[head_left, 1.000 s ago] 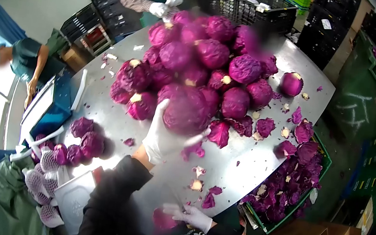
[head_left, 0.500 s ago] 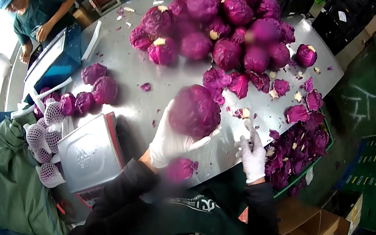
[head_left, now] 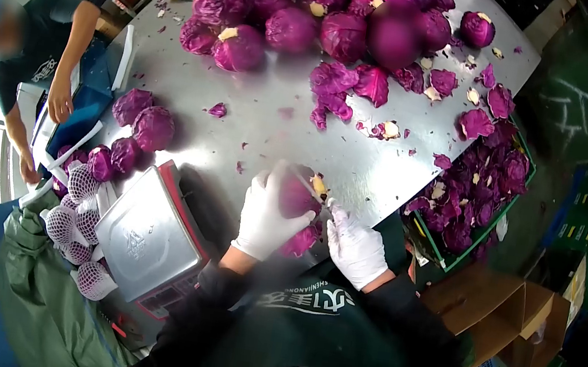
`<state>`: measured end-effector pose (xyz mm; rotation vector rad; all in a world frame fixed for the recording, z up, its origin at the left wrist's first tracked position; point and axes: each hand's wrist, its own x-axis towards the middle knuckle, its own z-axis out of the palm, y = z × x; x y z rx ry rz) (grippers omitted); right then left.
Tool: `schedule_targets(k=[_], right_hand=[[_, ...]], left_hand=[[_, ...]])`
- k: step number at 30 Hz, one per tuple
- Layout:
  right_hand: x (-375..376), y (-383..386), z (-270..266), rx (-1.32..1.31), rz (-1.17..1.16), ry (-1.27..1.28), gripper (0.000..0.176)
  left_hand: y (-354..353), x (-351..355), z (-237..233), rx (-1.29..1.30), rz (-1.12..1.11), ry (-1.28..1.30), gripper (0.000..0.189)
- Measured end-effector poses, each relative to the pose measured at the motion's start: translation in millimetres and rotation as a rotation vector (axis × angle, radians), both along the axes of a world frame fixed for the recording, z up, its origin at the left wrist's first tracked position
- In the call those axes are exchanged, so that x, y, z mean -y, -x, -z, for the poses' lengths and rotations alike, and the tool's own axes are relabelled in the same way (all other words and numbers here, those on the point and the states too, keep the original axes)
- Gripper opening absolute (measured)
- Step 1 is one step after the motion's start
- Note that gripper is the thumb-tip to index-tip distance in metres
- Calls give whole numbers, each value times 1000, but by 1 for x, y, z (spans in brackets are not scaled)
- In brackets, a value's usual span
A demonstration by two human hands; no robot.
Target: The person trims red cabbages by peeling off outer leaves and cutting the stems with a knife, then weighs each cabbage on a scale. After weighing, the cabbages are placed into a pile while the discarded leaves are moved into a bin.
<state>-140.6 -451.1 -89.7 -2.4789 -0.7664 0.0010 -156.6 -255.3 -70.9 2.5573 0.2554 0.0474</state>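
Note:
My white-gloved left hand is wrapped round a red cabbage low over the metal table. The pale cut stem of that cabbage faces right. My gloved right hand is closed on a knife, whose thin blade lies across the cabbage near the stem; motion blurs part of it. Beneath the hands is a loose purple leaf. Trimmed leaves lie farther up the table, below a large heap of cabbages.
A green crate of leaves stands at the right, above cardboard boxes. At the left are a weighing scale, net-wrapped cabbages and several small bare ones. A co-worker stands at the upper left.
The cabbage in my left hand has come down and turned, its stem now showing. My right hand has moved left and down, bringing the knife to it. The view has shifted slightly.

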Motion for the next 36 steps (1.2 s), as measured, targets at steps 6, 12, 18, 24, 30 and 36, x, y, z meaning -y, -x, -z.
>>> schedule_targets(k=[6,12,18,24,30,36], right_hand=[[-14,-2,5,-162,39,231,23],[-25,-53,52,-354,107,213,21],[-29,-52,25,-534,78,-390,28],[-35,-55,20,-204,82,-454,29],[1,-54,-13,-100,-20,1,52],[-11,-63,0,-63,-90,59,61]], left_hand=[[-12,3,-2,-66,-17,-53,100],[-11,10,-6,-61,1,-68,98],[10,-26,14,-70,-195,419,87],[3,4,19,142,-137,621,99],[-14,8,33,130,-12,322,111],[-27,4,26,97,108,220,110]])
